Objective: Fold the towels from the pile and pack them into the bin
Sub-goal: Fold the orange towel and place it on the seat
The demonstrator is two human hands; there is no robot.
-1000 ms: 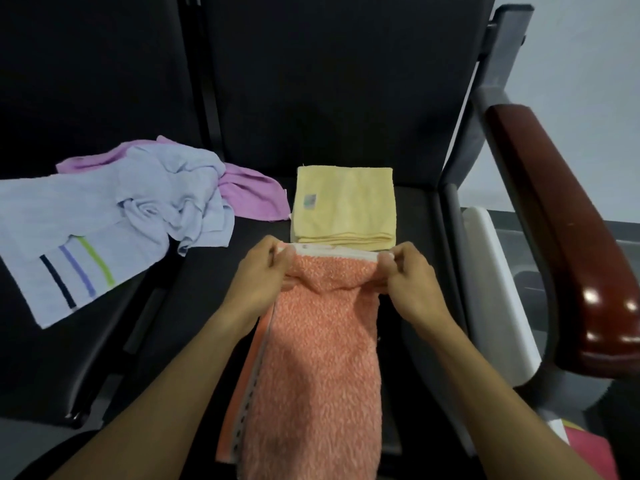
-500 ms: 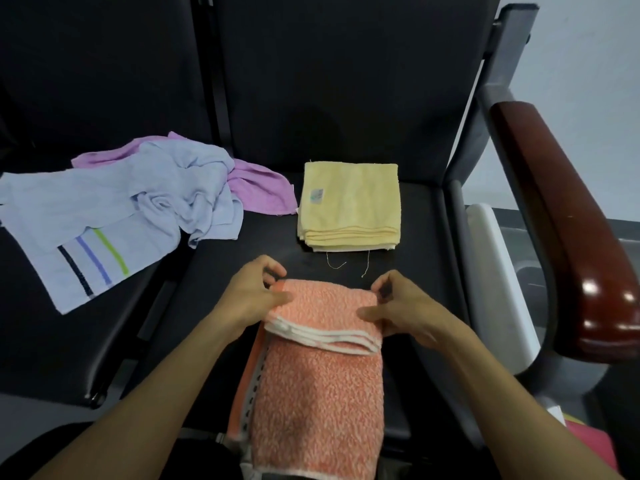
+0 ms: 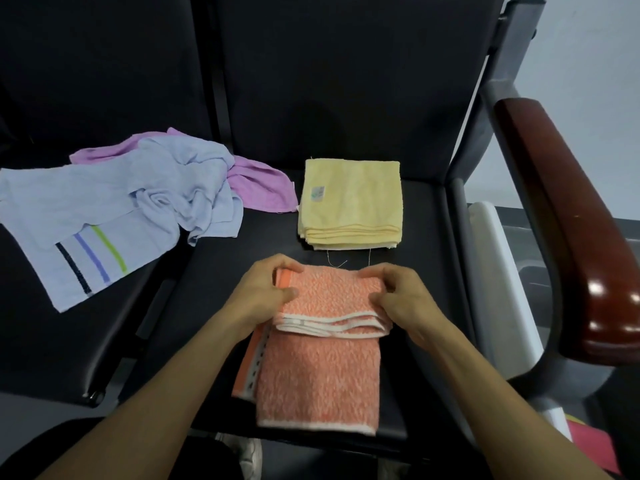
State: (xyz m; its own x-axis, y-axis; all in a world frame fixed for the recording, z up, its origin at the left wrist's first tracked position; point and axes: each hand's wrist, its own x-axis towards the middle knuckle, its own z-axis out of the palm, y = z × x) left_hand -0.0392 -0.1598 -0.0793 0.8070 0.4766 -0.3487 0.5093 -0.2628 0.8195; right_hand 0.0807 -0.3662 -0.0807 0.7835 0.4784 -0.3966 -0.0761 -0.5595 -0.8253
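An orange towel (image 3: 322, 372) with white edging lies on the black seat (image 3: 426, 271) in front of me, its far part doubled back toward me. My left hand (image 3: 266, 292) grips the fold's left corner, fingers curled over the far edge and thumb on top. My right hand (image 3: 398, 296) grips the right corner the same way. Behind it sits a folded yellow towel (image 3: 351, 202). A loose pile to the left holds a light blue striped towel (image 3: 114, 216) over a purple towel (image 3: 259, 185).
A glossy dark red armrest (image 3: 568, 216) rises along the right side. Beyond the seat's right edge stands a white bin (image 3: 498, 278), only its rim showing. A second black seat (image 3: 52, 341) on the left carries the pile.
Both hands drew the orange towel's far end toward me and laid it back over the rest, making a fold. They then slid out to the fold's two corners.
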